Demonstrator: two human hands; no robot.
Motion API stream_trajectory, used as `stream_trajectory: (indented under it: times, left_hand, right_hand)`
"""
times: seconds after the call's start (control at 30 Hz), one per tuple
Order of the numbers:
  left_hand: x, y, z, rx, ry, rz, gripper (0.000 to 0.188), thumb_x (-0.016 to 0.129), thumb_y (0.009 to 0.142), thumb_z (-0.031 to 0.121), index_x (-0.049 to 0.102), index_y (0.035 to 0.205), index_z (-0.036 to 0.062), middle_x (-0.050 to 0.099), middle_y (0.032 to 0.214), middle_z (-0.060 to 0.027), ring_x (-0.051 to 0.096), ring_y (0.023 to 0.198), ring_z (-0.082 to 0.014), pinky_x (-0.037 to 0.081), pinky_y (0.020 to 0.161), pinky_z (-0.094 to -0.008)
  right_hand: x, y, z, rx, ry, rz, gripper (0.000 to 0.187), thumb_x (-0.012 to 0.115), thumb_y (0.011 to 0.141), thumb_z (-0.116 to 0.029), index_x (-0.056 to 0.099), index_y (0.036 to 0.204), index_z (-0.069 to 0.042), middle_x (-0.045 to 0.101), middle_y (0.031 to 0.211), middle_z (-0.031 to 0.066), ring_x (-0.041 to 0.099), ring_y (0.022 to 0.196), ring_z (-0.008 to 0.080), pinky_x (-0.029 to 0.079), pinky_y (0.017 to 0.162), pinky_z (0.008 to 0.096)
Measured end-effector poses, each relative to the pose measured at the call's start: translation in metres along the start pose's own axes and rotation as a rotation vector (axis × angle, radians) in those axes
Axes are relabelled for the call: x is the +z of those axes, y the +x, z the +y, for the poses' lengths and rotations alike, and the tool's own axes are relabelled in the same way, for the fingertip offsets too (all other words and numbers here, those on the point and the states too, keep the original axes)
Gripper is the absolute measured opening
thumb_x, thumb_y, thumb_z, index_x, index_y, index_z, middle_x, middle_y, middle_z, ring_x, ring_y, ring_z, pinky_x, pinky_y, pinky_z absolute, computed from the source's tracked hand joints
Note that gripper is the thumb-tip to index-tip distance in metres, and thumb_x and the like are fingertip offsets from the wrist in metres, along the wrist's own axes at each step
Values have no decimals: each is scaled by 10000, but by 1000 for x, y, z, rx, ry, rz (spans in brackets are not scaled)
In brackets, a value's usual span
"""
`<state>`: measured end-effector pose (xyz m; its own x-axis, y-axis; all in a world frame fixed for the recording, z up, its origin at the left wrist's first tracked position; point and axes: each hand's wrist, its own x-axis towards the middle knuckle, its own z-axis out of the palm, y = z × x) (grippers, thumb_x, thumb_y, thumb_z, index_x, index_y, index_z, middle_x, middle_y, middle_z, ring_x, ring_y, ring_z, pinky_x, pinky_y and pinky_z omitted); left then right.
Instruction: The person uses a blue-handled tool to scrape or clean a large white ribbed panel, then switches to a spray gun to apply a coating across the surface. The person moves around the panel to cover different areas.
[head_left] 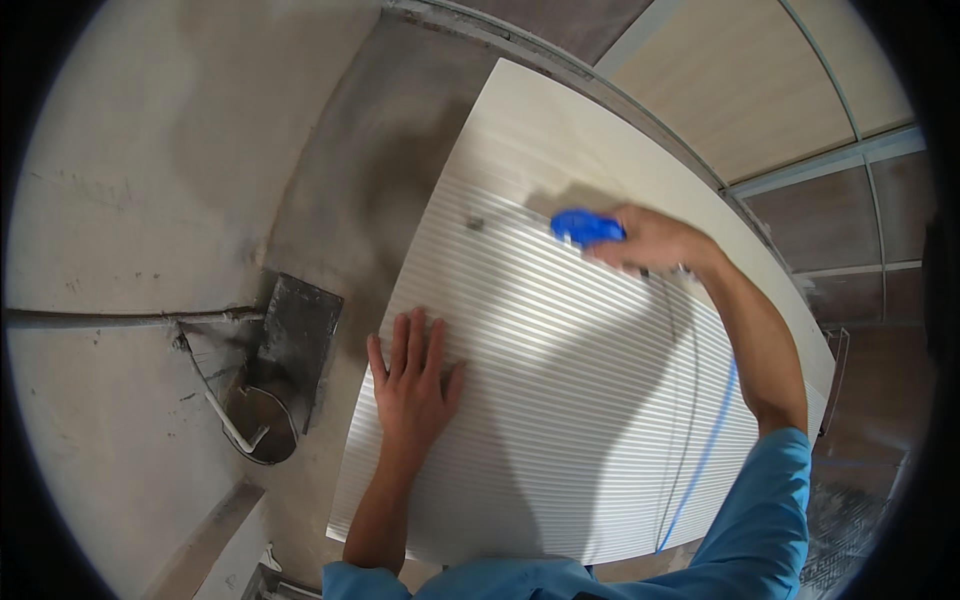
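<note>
A large white panel [540,430] with fine parallel ribs lies in front of me, plain along its far part. My left hand [413,385] rests palm down on the ribs near the left edge, fingers stretched out, holding nothing. Over the far part of the ribs, my right hand [645,240] grips a blue hand tool [585,228], which motion blurs, so its exact kind is unclear. A blue hose [700,470] runs over the panel's right side to its near edge and passes behind my right forearm. Left of the tool there is a small dark spot [475,223] on the panel.
A dark board [300,320] and a round bucket [262,425] stand on the floor left of the panel. Behind them is a bare plastered wall [180,150]. Metal framing [810,165] with beige boards rises beyond the panel's far right edge.
</note>
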<state>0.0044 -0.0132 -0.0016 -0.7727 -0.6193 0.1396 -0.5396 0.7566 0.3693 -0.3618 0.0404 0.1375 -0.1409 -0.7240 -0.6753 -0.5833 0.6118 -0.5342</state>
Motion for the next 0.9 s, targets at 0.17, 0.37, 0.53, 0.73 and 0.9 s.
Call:
stream_trajectory:
  times: [0.17, 0.37, 0.53, 0.73, 0.9]
  left_hand:
    - [3, -2, 1, -10, -33, 11, 625, 682, 931, 375, 539, 1462, 80, 429, 1587, -176, 350, 1509, -332, 228, 1205, -634]
    - [-1, -2, 12, 28, 73, 15, 592, 659, 943, 354, 554, 1434, 42, 462, 1552, -208, 380, 1488, -356, 250, 1212, -605]
    - [1, -3, 15, 62, 98, -32, 618, 634, 950, 327, 504, 1464, 10, 442, 1556, -232, 362, 1495, -366, 247, 1209, -614]
    - [-4, 11, 16, 72, 41, -89, 625, 606, 963, 328, 469, 1494, 27, 373, 1600, -228, 315, 1516, -368, 213, 1211, -630]
    - [8, 45, 13, 142, 62, 15, 643, 654, 939, 447, 532, 1449, 75, 449, 1556, -192, 371, 1487, -330, 253, 1197, -636]
  right_hand:
    - [10, 0, -17, 232, 35, 230, 374, 692, 951, -338, 705, 1175, -38, 636, 696, 48, 609, 613, 129, 486, 573, 313]
    - [32, -7, -6, -111, 96, 12, 499, 692, 956, -343, 591, 1315, -11, 670, 950, 128, 651, 703, 179, 555, 657, 363]
    - [3, 7, -10, 96, 36, 262, 520, 678, 955, -395, 621, 1332, -42, 699, 1021, 145, 688, 809, 230, 574, 763, 383]
    - [2, -26, -24, 156, -185, 221, 469, 673, 941, -339, 660, 1307, -46, 743, 1046, 175, 698, 953, 293, 526, 920, 423]
    - [8, -15, -37, 74, -298, 225, 422, 664, 939, -319, 685, 1275, -64, 746, 988, 164, 696, 877, 303, 530, 884, 441]
